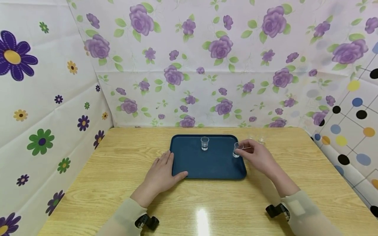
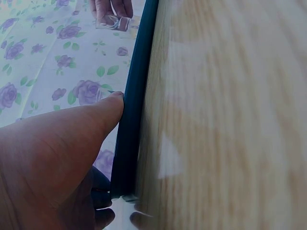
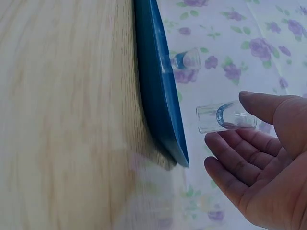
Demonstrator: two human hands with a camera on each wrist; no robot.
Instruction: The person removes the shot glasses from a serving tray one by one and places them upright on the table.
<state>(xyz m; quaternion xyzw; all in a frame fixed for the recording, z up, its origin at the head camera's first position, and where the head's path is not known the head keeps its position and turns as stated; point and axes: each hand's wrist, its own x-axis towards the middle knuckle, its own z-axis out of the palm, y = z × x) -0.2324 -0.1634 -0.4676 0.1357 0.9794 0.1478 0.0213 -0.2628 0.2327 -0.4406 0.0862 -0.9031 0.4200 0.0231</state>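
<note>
At the blue tray (image 1: 206, 164) — clear glass (image 1: 236, 153) in the pinching right hand (image 1: 260, 155), straight-fingered left hand (image 1: 160, 173) against the rim (image 1: 212, 178).

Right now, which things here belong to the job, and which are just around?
In the job:
dark-blue rectangular tray, touched by the left hand
small clear glass standing on the tray
second clear glass, pinched by the right hand
probably the faint clear glassware beyond that hand

Just around:
white backdrop printed with purple roses
pale wood-grained table
</note>
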